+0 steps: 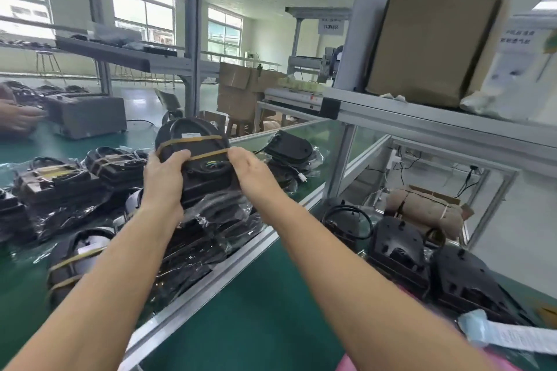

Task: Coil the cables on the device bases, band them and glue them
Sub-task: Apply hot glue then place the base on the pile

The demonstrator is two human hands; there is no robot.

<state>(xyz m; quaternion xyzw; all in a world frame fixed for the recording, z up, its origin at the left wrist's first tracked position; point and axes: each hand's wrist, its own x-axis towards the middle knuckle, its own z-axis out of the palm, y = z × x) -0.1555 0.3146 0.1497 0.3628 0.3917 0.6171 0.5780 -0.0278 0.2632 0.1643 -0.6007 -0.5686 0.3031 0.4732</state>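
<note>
I hold a black device base (193, 141) up over the far side of the bench, its underside facing me. Two tan rubber bands (193, 138) cross it, and a coiled black cable (208, 170) lies tucked in its lower part. My left hand (164, 181) grips the base's left edge, thumb on top. My right hand (247, 170) holds the right edge, fingertips at the lower band.
Banded bases in clear bags (90, 262) are piled on the green bench left and below the held one. Unbanded bases (398, 253) with loose cables lie at the right. An aluminium rail (229, 268) divides the bench. Another person's hand (18, 119) is at far left. A shelf with a cardboard box (431, 42) stands on the right.
</note>
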